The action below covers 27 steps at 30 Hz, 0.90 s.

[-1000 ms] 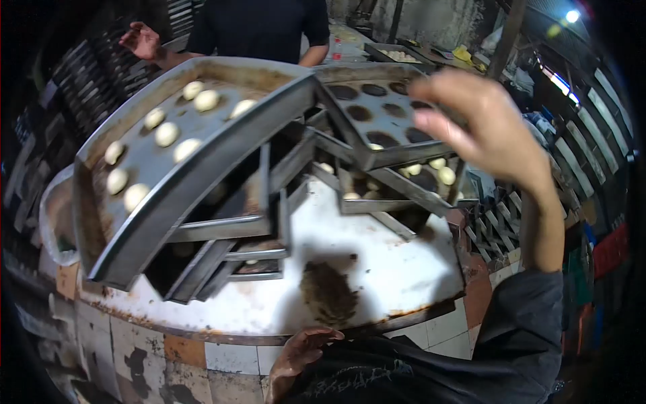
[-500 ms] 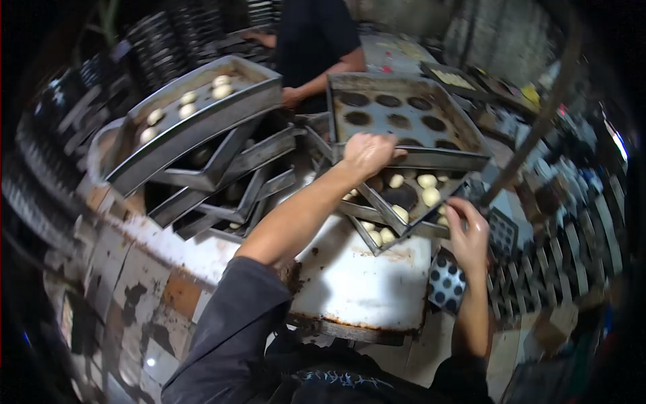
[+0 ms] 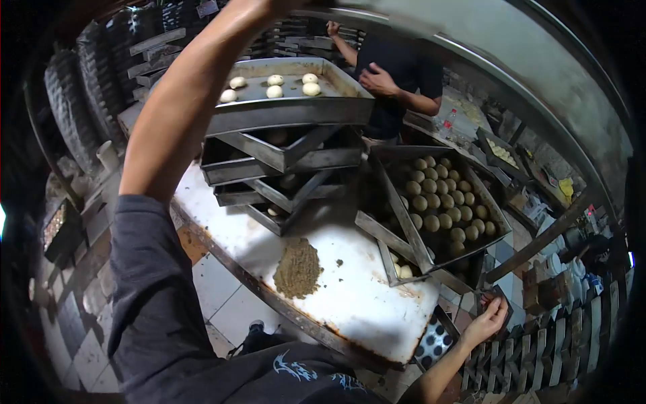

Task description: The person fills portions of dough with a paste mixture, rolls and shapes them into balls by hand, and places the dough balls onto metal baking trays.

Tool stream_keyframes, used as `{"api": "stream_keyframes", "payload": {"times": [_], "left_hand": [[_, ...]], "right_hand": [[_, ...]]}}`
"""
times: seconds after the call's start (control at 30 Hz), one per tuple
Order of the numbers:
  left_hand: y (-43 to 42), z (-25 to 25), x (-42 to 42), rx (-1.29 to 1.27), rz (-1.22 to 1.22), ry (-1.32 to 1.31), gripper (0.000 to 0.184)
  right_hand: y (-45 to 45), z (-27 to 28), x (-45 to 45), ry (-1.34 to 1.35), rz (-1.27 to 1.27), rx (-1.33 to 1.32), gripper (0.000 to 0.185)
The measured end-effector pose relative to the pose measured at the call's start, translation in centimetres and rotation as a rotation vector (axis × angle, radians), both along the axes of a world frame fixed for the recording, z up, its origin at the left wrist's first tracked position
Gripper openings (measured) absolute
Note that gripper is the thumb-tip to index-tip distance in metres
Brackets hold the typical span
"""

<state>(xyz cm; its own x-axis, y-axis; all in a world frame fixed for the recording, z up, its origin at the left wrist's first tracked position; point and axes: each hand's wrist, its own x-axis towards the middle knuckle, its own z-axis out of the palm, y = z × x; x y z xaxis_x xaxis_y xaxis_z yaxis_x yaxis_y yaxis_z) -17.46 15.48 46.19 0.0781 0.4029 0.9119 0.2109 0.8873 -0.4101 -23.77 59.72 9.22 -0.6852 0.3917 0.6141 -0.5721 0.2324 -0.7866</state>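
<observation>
- While the left hand lies beyond the top edge, its fingers untellable, a large tray (image 3: 457, 40) spans the upper right.
- Right hand (image 3: 486, 322): fingers curled; grip unclear.
- Right stack's top tray (image 3: 405, 215): many balls (image 3: 441, 195).
- Left stack's top tray (image 3: 289, 113): six visible pale balls (image 3: 274, 79).
- Both stacks stand on the bench (image 3: 356, 296).

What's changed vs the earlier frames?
A metal tray now looms overhead, apparently lifted off the right stack, where dough balls now show on top. The left arm has swung up, its hand out of view; the right hand sits lower. The left stack stays put.
</observation>
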Motion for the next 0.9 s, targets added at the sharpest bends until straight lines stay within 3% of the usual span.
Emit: {"api": "stream_keyframes", "payload": {"times": [0.1, 0.13, 0.17, 0.2, 0.33, 0.47, 0.6, 0.67, 0.77, 0.83, 0.87, 0.9], "left_hand": [[-8.2, -1.2, 3.3, -0.015, 0.093, 0.055, 0.029], [-10.8, -1.9, 4.4, -0.143, 0.31, 0.16, 0.029], [-14.3, -2.9, 4.6, -0.107, 0.261, 0.175, 0.029], [-18.1, -4.1, 5.0, -0.007, 0.226, 0.041, 0.045], [-25.5, -6.9, 5.4, -0.211, 0.241, 0.132, 0.05], [-32.2, -9.9, 3.9, -0.133, 0.23, 0.069, 0.05], [-36.8, -16.2, 1.9, -0.029, 0.162, -0.083, 0.051], [-36.8, -16.0, 1.8, 0.002, 0.172, -0.118, 0.051], [-36.7, -16.3, 2.2, 0.064, 0.317, -0.19, 0.045], [-35.4, -17.7, 3.9, 0.229, 0.187, -0.066, 0.045], [-34.6, -19.9, 5.9, 0.398, 0.127, -0.112, 0.047], [-32.1, -22.4, 7.9, 0.577, -0.025, -0.078, 0.042]], "right_hand": [[-1.3, -1.2, 1.2, -0.034, 0.029, 0.004, 0.026], [-1.6, -1.6, 1.7, -0.01, 0.003, 0.028, 0.026], [-1.7, -2.1, 1.9, -0.005, -0.003, 0.031, 0.026], [-1.9, -2.5, 2.2, 0.0, -0.013, 0.034, 0.027], [-5.7, -1.1, 4.6, -0.027, -0.074, 0.021, 0.027], [-10.3, -0.1, 6.4, -0.037, -0.084, 0.033, 0.027], [-13.5, 0.0, 6.2, -0.079, -0.052, 0.044, 0.026], [-15.1, 1.5, 4.2, -0.097, -0.074, 0.113, 0.024], [-15.7, 4.9, 0.0, -0.066, -0.214, 0.536, 0.019], [-16.8, 7.3, -2.9, -0.191, -0.18, 0.85, 0.018], [-15.2, 5.8, -6.3, -0.242, -0.067, 0.898, 0.02], [-14.4, 5.1, -8.6, -0.29, -0.067, 1.121, 0.023]]}}
